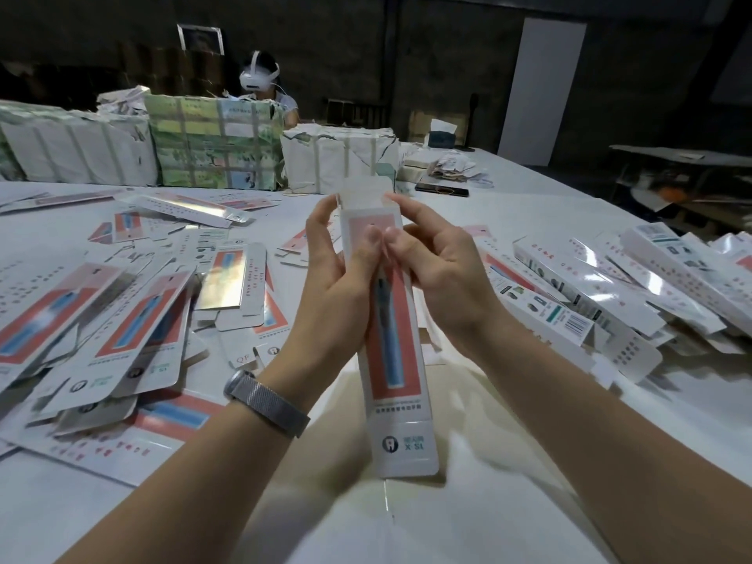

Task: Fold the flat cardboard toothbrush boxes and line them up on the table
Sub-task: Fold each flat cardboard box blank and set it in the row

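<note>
I hold one long white toothbrush box (396, 372) with a red and blue panel upright above the table, its far end flap standing open. My left hand (339, 270) grips its left side near the top, thumb on the front face. My right hand (437, 266) grips the right side, thumb pressed beside the left thumb and forefinger at the top flap. A heap of flat, unfolded boxes (122, 319) lies spread at the left. Folded boxes (618, 287) lie side by side at the right.
Large wrapped bundles (211, 144) stand along the far side of the white table (508, 502). A person wearing a headset (260, 79) sits behind them. A dark phone (441, 190) and loose paper scraps (451, 166) lie at the back right.
</note>
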The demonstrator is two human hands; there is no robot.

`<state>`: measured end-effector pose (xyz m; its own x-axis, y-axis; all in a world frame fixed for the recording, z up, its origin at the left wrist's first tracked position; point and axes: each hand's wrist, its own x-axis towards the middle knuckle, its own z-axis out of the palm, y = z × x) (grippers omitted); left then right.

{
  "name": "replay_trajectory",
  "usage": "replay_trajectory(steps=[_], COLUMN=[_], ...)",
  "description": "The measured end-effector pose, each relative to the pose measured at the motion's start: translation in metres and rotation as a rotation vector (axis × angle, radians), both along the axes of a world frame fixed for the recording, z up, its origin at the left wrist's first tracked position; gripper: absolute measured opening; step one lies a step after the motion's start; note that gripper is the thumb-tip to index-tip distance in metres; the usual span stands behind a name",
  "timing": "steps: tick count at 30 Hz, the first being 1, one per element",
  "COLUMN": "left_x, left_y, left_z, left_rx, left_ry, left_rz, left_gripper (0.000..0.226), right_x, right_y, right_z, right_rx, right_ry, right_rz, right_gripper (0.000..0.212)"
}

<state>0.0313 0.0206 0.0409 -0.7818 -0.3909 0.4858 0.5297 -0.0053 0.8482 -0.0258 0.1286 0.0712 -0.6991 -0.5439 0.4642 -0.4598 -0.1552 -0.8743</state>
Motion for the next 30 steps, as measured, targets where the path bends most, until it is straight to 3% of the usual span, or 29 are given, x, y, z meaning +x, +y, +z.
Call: replay_trajectory(steps=[8, 10, 19, 23, 26, 30], left_x=[0.001, 0.002, 0.001, 0.001, 0.001, 0.0], left_y=[0.002, 0.004, 0.011, 0.011, 0.012, 0.01], left_z=[0.0, -0.002, -0.009, -0.009, -0.008, -0.007], left_rx=[0.002, -0.008, -0.095, -0.135, -0.133, -0.208], left_ry=[0.03, -0.015, -0.117, -0.13, -0.126, -0.143], left_rz=[-0.016, -0.061, -0.075, -0.082, -0.08, -0.038], left_gripper=[0.009, 0.01, 0.025, 0.028, 0.028, 0.031], right_x=[0.005, 0.003, -0.01, -0.011, -0.012, -0.011], right_y=[-0.003, -0.004, 0.002, 0.003, 0.005, 0.006], right_z=[-0.004, -0.003, -0.001, 0.002, 0.005, 0.007], right_rx=[-0.076, -0.095, -0.278, -0.197, -0.112, -0.004], right_ry=[-0.012, -0.037, -0.207, -0.204, -0.185, -0.208], right_rz=[0.003, -0.029, 0.014, 0.003, -0.032, -0.035], right_gripper=[0.013, 0.008, 0.034, 0.007, 0.02, 0.012])
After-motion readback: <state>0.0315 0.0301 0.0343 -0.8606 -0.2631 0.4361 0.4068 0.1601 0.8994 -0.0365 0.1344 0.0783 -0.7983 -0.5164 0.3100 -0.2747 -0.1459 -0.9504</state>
